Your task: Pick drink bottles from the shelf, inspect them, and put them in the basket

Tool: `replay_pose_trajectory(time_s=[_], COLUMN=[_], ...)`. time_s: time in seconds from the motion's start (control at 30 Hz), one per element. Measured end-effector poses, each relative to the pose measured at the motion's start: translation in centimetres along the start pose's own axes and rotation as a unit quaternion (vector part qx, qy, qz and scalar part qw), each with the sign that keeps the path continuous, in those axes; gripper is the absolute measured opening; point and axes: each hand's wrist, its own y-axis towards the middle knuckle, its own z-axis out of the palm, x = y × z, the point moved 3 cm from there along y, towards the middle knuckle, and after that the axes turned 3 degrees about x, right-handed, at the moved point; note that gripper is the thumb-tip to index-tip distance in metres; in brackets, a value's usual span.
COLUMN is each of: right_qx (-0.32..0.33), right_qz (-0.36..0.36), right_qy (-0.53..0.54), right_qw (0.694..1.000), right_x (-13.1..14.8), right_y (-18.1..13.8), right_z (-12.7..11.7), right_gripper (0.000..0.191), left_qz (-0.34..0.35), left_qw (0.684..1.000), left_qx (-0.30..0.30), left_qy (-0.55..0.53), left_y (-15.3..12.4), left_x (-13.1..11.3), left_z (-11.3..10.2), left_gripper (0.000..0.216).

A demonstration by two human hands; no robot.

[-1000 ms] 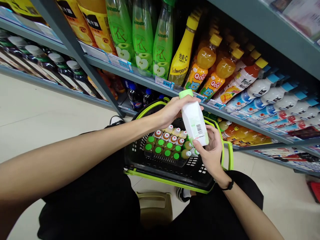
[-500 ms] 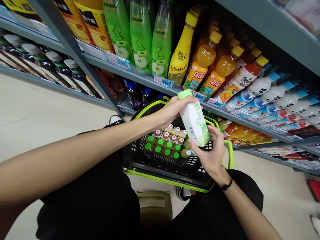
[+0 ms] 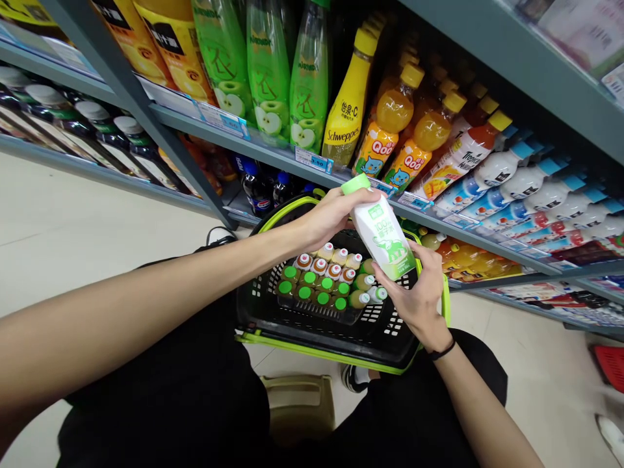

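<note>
I hold a white drink carton [image 3: 385, 237] with a green cap and a green elephant picture between both hands. My left hand [image 3: 330, 214] grips its upper part near the cap. My right hand [image 3: 418, 292] cups its lower end with the fingers curled round it. The carton hangs tilted over a black shopping basket [image 3: 312, 325] with lime-green rim and handles. Inside the basket lie packs of small bottles [image 3: 326, 276] with green and white-red caps.
A grey shelf edge [image 3: 273, 153] carries price tags; on it stand green apple soda bottles [image 3: 270, 71], a yellow Schweppes bottle [image 3: 347, 104], orange Qoo bottles [image 3: 394, 123] and white blue-capped bottles [image 3: 531, 182]. Dark bottles [image 3: 263, 188] stand below. A small stool [image 3: 299, 406] is under me. Pale floor lies left.
The carton has been turned in my hands: the barcode side faced me before, the elephant picture faces me now. Both hands stayed in place above the basket.
</note>
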Motion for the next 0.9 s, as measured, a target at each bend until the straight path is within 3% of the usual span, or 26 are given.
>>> replay_pose_trajectory(time_s=[0.23,0.4,0.63,0.9], right_qx=[-0.024,0.010,0.062,0.064], right_qz=[0.091,0.196,0.305,0.374], right_qy=[0.107,0.236,0.431,0.569], right_qw=[0.990,0.952,0.847,0.730], right_x=[1.1,0.8,1.2,0.9], right_y=[0.3,0.4,0.9,0.6], right_z=[0.0,0.4,0.9,1.5], right_gripper=[0.072,0.074,0.061,0.051], left_qz=[0.003,0.020,0.027,0.032], left_qw=[1.000,1.000,0.999,0.999], left_qx=[-0.021,-0.014,0.028,0.028], left_qy=[0.013,0.003,-0.002,-0.007], left_y=[0.2,0.6,0.4,0.3], left_x=[0.6,0.7,0.2,0.0], left_z=[-0.6,-0.4,0.1,-0.2], left_gripper=[0.052,0.051,0.056,0.051])
